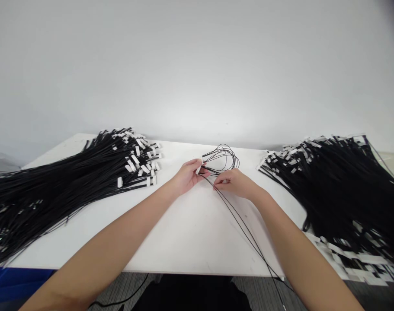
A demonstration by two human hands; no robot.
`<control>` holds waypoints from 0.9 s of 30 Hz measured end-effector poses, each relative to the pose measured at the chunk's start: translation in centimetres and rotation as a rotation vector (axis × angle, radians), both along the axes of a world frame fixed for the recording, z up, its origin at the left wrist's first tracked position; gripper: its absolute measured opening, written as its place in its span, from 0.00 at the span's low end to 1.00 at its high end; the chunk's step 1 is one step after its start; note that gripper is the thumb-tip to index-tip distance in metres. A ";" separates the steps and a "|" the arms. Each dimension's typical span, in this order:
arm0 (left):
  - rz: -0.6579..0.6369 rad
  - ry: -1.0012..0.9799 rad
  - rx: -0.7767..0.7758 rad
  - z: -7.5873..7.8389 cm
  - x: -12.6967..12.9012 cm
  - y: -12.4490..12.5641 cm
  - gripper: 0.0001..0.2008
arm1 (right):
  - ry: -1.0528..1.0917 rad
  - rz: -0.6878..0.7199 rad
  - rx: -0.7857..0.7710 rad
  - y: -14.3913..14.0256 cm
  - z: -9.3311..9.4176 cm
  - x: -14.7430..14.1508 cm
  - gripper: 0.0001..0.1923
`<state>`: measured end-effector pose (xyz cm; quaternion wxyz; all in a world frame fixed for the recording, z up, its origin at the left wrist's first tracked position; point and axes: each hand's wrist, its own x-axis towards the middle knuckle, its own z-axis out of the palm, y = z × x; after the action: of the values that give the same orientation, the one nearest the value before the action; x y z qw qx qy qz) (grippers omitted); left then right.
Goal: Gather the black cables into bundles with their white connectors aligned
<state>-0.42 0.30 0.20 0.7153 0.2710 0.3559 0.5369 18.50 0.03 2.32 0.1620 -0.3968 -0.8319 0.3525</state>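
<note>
Near the middle of the white table (184,233), my left hand (187,176) pinches a white connector (199,167) between thumb and fingers. Thin black wires (235,160) run from it and bend into a loose loop on the far side of my hands. My right hand (234,183) is closed, thumb against the curled fingers, with black wires at its fingertips. Part of its grip is hidden. Two or so long wire ends (240,222) trail toward me and hang over the table's front edge.
A big heap of black cables (70,177) with white-tagged ends lies on the left. Another heap of black cables (349,190) covers the right side, white ends at front and back. Behind the table rises a pale wall (197,73). Something blue (18,283) sits below the left front edge.
</note>
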 end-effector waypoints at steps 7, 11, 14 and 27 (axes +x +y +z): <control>-0.003 0.024 0.002 0.0 0.1 0.1 0.04 | 0.034 0.005 -0.085 0.1 0.1 0.0 0.10; -0.012 0.033 0.012 -0.1 0.1 0.1 0.04 | 0.056 0.019 -0.149 0.1 0.2 -0.1 0.11; -0.018 0.035 0.013 -0.1 0.1 0.1 0.04 | 0.070 0.022 -0.191 -0.1 0.4 -0.3 0.11; -0.046 0.018 0.037 -0.3 0.1 0.0 0.05 | 0.558 -0.196 -0.661 -0.5 2.0 0.1 0.10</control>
<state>-0.33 0.32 -0.07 0.7191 0.2973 0.3459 0.5243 18.61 -0.43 4.33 0.2776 -0.3938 -0.5574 0.6762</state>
